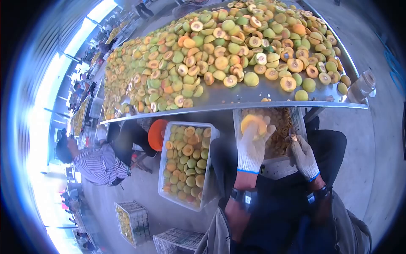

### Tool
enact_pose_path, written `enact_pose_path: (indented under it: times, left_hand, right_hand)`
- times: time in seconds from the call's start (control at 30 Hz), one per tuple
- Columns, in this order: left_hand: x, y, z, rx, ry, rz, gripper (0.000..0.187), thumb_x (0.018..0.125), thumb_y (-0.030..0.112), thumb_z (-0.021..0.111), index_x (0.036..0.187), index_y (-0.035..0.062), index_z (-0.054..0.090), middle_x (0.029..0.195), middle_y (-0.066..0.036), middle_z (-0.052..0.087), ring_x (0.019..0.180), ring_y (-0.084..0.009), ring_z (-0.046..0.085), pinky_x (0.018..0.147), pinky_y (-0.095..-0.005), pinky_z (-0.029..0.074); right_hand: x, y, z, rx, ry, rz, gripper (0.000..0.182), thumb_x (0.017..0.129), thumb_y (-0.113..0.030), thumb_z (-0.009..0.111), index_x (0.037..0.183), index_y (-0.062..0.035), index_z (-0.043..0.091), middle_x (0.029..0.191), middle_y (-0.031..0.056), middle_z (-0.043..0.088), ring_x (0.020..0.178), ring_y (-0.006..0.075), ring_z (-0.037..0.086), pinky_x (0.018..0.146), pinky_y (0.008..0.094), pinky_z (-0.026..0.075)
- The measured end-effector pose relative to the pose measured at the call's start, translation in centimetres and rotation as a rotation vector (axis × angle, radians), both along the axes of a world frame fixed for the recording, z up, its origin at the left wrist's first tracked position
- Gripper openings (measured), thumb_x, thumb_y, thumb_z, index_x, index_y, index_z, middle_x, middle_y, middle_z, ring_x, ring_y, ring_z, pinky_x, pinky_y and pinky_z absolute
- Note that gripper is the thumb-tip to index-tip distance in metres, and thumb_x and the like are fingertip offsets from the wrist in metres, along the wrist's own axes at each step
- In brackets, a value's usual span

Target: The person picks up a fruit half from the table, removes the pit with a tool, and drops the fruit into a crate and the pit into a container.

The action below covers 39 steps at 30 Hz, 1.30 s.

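Observation:
My left hand (252,144), in a white knit glove with a blue cuff edge, holds a yellow-orange peach (252,123) over a crate (301,122). Brownish scraps, perhaps pits, lie in that crate between my knees. My right hand (301,153), gloved the same way, is closed to the right of it, around something small and brownish whose kind I cannot make out. Just beyond both hands runs the edge of a metal table (237,104), heaped with halved peaches (203,55), some showing pits.
At my left stands a clear plastic bin (162,180) of peach halves, with an orange bucket (157,134) behind it. Two crates (141,224) (179,239) sit on the floor. A clear jar (363,84) is by the table's right corner. Another person (99,165) in stripes sits further left.

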<state>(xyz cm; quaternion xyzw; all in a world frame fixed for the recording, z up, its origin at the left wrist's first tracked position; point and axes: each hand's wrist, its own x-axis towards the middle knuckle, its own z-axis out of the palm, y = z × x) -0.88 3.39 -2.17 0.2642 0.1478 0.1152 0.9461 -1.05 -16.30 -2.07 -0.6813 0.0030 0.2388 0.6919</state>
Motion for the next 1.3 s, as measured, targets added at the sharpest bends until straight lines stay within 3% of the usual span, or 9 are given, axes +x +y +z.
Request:
enact_pose_path:
  times: [0.1, 0.17, 0.2, 0.23, 0.3, 0.33, 0.67, 0.73, 1.3]
  left_hand:
    - [-2.9, 0.3, -0.6, -0.217, -0.035, -0.051, 0.037, 0.095, 0.003, 0.067, 0.132, 0.0033, 0.059, 0.129, -0.012, 0.064, 0.114, -0.0282, 0.066, 0.098, -0.0463, 0.056]
    - [-3.9, 0.4, -2.2, 0.656, -0.007, -0.005, 0.040, 0.093, -0.005, 0.065, 0.132, 0.0014, 0.059, 0.131, -0.013, 0.063, 0.118, -0.0270, 0.064, 0.099, -0.0385, 0.054]
    - [-4.5, 0.6, -2.6, 0.588, -0.001, -0.032, 0.046, 0.089, -0.014, 0.061, 0.133, -0.0001, 0.058, 0.129, -0.015, 0.064, 0.120, -0.0263, 0.063, 0.098, -0.0333, 0.053]
    - [-4.9, -0.1, -1.3, 0.173, -0.046, -0.054, 0.037, 0.096, 0.001, 0.061, 0.133, 0.0001, 0.058, 0.125, -0.015, 0.065, 0.119, -0.0268, 0.063, 0.099, -0.0381, 0.052]
    - [-5.0, 0.5, -1.5, -0.173, -0.079, -0.156, 0.038, 0.103, 0.021, 0.056, 0.135, -0.0001, 0.056, 0.125, -0.014, 0.064, 0.119, -0.0282, 0.062, 0.103, -0.0423, 0.050]
    - [-4.9, -0.2, -1.1, -0.067, -0.048, -0.088, 0.047, 0.106, 0.036, 0.049, 0.137, 0.0007, 0.056, 0.127, -0.014, 0.063, 0.118, -0.0297, 0.061, 0.104, -0.0449, 0.048]
    - [-3.8, -2.0, -1.6, 0.056, -0.002, -0.020, 0.050, 0.104, 0.045, 0.051, 0.130, 0.0041, 0.059, 0.113, -0.015, 0.067, 0.096, -0.0292, 0.065, 0.088, -0.0418, 0.055]
    - [-3.8, -2.7, -1.4, 0.038, 0.098, 0.071, 0.049, 0.104, 0.049, 0.050, 0.128, 0.0069, 0.059, 0.107, -0.014, 0.067, 0.088, -0.0269, 0.064, 0.081, -0.0401, 0.055]
    - [-2.5, -4.7, -0.7, 0.238, 0.248, 0.196, 0.050, 0.107, 0.046, 0.048, 0.128, 0.0014, 0.058, 0.106, -0.017, 0.067, 0.085, -0.0282, 0.067, 0.075, -0.0399, 0.058]
  right_hand:
    - [-0.2, 0.5, 0.6, -0.075, -0.058, 0.031, 0.022, 0.108, -0.025, 0.054, 0.112, -0.0056, 0.064, 0.071, 0.0023, 0.057, 0.057, 0.0138, 0.058, 0.051, 0.0311, 0.044]
    - [-0.5, 1.4, 2.8, -0.325, -0.656, 0.213, 0.021, 0.103, -0.023, 0.060, 0.111, -0.0041, 0.062, 0.072, 0.0158, 0.061, 0.065, 0.0364, 0.067, 0.058, 0.0459, 0.050]
    - [-0.8, 1.7, 3.3, -0.343, -0.465, 0.191, 0.024, 0.100, -0.025, 0.064, 0.107, -0.0030, 0.060, 0.079, 0.0265, 0.063, 0.080, 0.0505, 0.065, 0.068, 0.0556, 0.050]
    - [-0.5, 1.4, 0.9, -0.372, -0.646, 0.302, 0.028, 0.099, -0.030, 0.066, 0.104, -0.0038, 0.058, 0.083, 0.0283, 0.065, 0.082, 0.0506, 0.066, 0.067, 0.0558, 0.050]
    - [-1.1, 2.0, 2.3, -0.412, -0.581, 0.315, 0.030, 0.099, -0.032, 0.066, 0.103, -0.0041, 0.057, 0.084, 0.0284, 0.067, 0.082, 0.0506, 0.066, 0.068, 0.0560, 0.050]
    - [-1.3, 2.2, 2.5, -0.428, -0.580, 0.329, 0.030, 0.099, -0.033, 0.066, 0.104, -0.0044, 0.057, 0.083, 0.0284, 0.067, 0.081, 0.0509, 0.066, 0.067, 0.0564, 0.050]
    - [-1.5, 3.1, 2.8, -0.442, -0.490, 0.278, 0.037, 0.102, -0.039, 0.062, 0.110, -0.0028, 0.058, 0.084, 0.0308, 0.067, 0.080, 0.0536, 0.065, 0.068, 0.0606, 0.047]
    - [-1.4, 3.2, 4.1, -0.495, -0.431, 0.296, 0.040, 0.105, -0.041, 0.053, 0.115, -0.0033, 0.064, 0.091, 0.0295, 0.070, 0.087, 0.0507, 0.067, 0.078, 0.0582, 0.051]
    - [-2.0, 3.3, 2.2, -0.459, -0.396, 0.296, 0.035, 0.107, -0.037, 0.052, 0.114, -0.0028, 0.055, 0.082, 0.0310, 0.068, 0.078, 0.0540, 0.065, 0.068, 0.0636, 0.047]
